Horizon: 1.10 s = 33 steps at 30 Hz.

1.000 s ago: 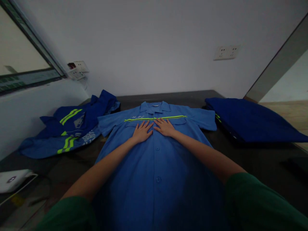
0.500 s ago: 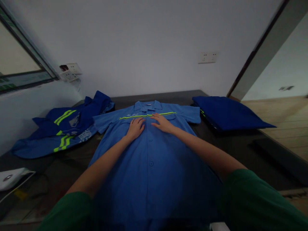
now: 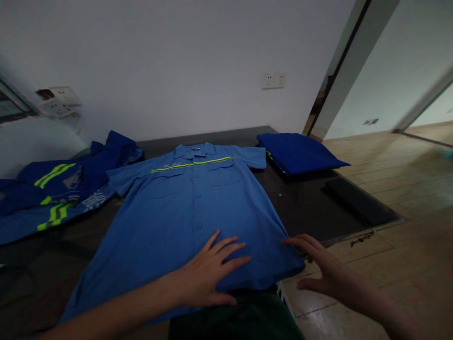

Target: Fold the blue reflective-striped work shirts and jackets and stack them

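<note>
A blue short-sleeved work shirt [image 3: 170, 212] lies spread out front side up, its collar toward the wall and a yellow stripe across the chest. My left hand [image 3: 215, 264] is over its lower front, fingers spread, holding nothing; whether the palm touches the cloth I cannot tell. Beside the shirt's lower right edge is my right hand [image 3: 318, 264], thumb and fingers apart. Its fingertips reach the side of the shirt near the hem, with no cloth visibly gripped.
Crumpled blue work clothes [image 3: 71, 184] with yellow stripes lie on the left. A folded dark-blue stack [image 3: 300, 153] and a black flat object [image 3: 361, 200] rest on the dark table [image 3: 297, 203] at right. Wall sockets [image 3: 273, 81] are behind.
Both hands have left the chest of the shirt and come down toward its hem, the right one out to the side. The view has turned to the right.
</note>
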{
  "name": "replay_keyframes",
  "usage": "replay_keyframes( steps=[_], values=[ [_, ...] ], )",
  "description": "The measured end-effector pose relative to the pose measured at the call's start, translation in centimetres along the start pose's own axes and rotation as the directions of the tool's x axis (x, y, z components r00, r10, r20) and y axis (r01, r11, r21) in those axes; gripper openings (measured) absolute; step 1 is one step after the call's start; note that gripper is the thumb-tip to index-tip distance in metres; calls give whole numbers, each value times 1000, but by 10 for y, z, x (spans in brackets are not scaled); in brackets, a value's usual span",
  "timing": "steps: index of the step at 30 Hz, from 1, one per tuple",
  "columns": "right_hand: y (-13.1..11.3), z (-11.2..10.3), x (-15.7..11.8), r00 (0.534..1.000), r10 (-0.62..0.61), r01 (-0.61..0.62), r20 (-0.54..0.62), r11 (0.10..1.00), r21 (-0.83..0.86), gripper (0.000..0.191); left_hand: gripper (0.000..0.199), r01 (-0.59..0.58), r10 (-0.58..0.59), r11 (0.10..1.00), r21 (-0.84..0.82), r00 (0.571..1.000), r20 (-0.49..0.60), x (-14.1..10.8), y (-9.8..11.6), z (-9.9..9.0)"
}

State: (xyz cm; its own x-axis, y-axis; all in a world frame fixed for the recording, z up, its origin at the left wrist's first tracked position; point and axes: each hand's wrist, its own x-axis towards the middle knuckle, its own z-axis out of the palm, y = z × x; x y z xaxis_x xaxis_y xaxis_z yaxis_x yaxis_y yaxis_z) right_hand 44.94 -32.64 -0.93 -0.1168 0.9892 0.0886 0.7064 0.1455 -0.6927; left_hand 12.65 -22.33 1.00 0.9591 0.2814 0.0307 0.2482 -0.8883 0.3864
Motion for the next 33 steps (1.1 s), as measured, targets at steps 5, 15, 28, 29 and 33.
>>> replay_keyframes(
  steps=[5, 15, 28, 29, 33],
  values=[
    [-2, 49, -15, 959, 76, -53, -274, 995, 89, 47, 74, 99, -99, 994, 37, 995, -16, -16, 11, 16],
    [-12, 54, -2, 914, 89, -34, -395, 989, 144, 47, 70, 225, -170, 962, 157, 937, -304, -53, -2, 38],
    [4, 42, -18, 859, -53, -30, -509, 988, -152, 29, 46, 102, 31, 968, 228, 857, -514, -64, 8, 44],
    [9, 45, -21, 875, -18, -54, -483, 989, -135, 29, 45, 110, 25, 967, 232, 858, -513, -65, 6, 54],
    [17, 50, -22, 877, 0, -98, -480, 979, -179, 34, 43, 169, -21, 951, 259, 872, -490, -68, 7, 66]
  ],
)
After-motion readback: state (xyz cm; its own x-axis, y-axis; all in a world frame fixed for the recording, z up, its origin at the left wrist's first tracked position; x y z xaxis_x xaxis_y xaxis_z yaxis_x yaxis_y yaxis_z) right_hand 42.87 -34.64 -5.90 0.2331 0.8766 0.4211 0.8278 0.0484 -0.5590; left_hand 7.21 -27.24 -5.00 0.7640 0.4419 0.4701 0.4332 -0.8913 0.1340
